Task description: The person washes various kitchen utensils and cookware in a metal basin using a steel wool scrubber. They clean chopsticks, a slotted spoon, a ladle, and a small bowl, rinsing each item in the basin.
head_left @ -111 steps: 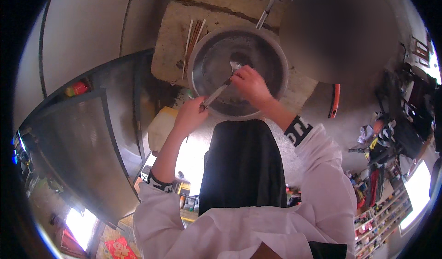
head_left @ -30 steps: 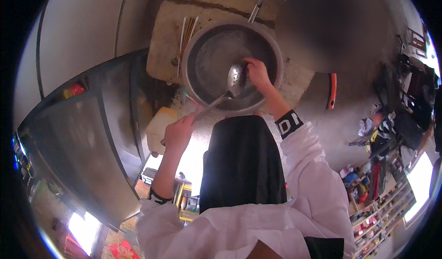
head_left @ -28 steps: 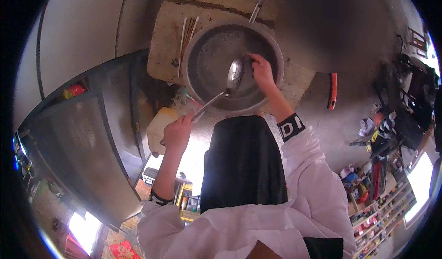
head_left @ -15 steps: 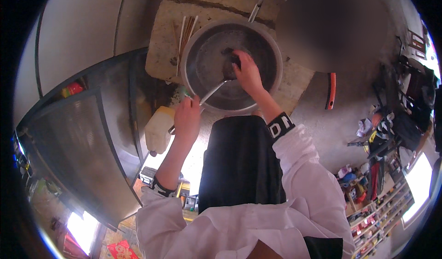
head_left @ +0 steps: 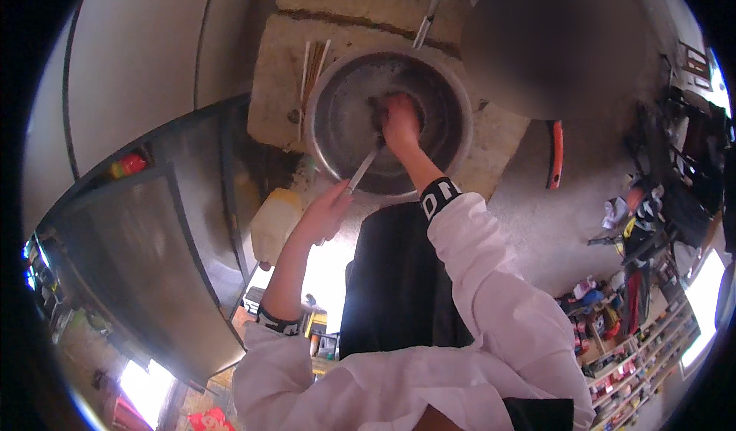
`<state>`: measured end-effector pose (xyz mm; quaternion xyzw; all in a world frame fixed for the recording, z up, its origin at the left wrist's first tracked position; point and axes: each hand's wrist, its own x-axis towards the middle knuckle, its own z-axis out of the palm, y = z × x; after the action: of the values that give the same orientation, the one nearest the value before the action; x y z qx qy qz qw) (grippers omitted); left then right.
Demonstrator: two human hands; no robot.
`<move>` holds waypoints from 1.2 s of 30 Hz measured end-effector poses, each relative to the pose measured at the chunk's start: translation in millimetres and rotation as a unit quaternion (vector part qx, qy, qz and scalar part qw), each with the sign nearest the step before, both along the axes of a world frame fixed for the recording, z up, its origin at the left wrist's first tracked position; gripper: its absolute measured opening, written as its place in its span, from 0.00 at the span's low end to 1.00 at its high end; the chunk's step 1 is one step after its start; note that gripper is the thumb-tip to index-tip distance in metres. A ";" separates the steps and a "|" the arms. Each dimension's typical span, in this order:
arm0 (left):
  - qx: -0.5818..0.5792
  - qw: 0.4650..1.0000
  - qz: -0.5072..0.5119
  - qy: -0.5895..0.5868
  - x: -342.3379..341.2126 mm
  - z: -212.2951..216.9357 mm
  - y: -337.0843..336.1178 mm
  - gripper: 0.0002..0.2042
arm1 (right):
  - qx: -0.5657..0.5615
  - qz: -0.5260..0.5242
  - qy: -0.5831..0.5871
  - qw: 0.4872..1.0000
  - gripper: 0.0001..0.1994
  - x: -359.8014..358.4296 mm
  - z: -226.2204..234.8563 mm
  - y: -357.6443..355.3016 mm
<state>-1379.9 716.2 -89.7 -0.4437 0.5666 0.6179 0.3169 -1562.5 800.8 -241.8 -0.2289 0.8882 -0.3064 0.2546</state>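
Note:
A wide metal basin (head_left: 466, 136) holds greyish liquid. My left hand (head_left: 325, 212), near the basin's front left rim, is closed around the handle of a long metal utensil (head_left: 363, 172), perhaps a ladle. The handle slants up over the rim, and its far end lies inside the basin. There my right hand (head_left: 401, 124) reaches in, fingers curled down over the utensil's head. Something dark shows beside those fingers; my hand hides most of it, so its kind is unclear.
Several chopsticks (head_left: 312, 74) lie left of the basin on a worn slab (head_left: 280, 47). A pale plastic jug (head_left: 276, 220) stands at lower left. At right is a red-and-black strip-like object (head_left: 556, 155). A round blurred area covers the upper right. Shelves with goods (head_left: 629, 362) stand lower right.
My right hand has shifted slightly left and lower, its fingers now further round the utensil's head. My left hand has moved a little right and nearer me with the handle, which is now steeper.

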 end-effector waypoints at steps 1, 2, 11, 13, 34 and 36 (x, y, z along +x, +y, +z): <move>-0.036 0.999 -0.014 0.011 -1.7 -4.8 0.3 0.21 | -0.018 0.041 -0.021 0.999 0.13 -2.3 -1.6 -0.2; -0.072 0.997 -0.026 0.018 -2.8 -8.3 1.9 0.21 | -0.036 0.083 -0.041 0.995 0.12 -5.0 -2.9 0.5; -0.054 0.998 -0.010 -0.007 -8.6 -5.6 1.6 0.21 | 0.028 0.209 -0.014 0.977 0.11 -42.4 -45.9 29.1; -0.046 0.999 -0.011 -0.012 3.4 -11.5 -1.6 0.21 | -0.054 0.219 0.003 0.974 0.11 -18.4 -39.8 18.6; -0.237 0.963 -0.119 0.055 12.3 -18.7 35.6 0.22 | 0.016 -0.113 -0.101 0.988 0.13 -20.1 -33.7 -7.3; -0.310 0.936 -0.156 0.053 20.0 -19.5 40.4 0.21 | 0.022 -0.097 -0.133 0.986 0.15 -19.1 -20.7 -3.3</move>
<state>-1359.9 756.6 -109.2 -0.3925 0.8082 0.3765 0.2259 -1581.6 797.5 -262.5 -0.0930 0.8711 -0.3375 0.3445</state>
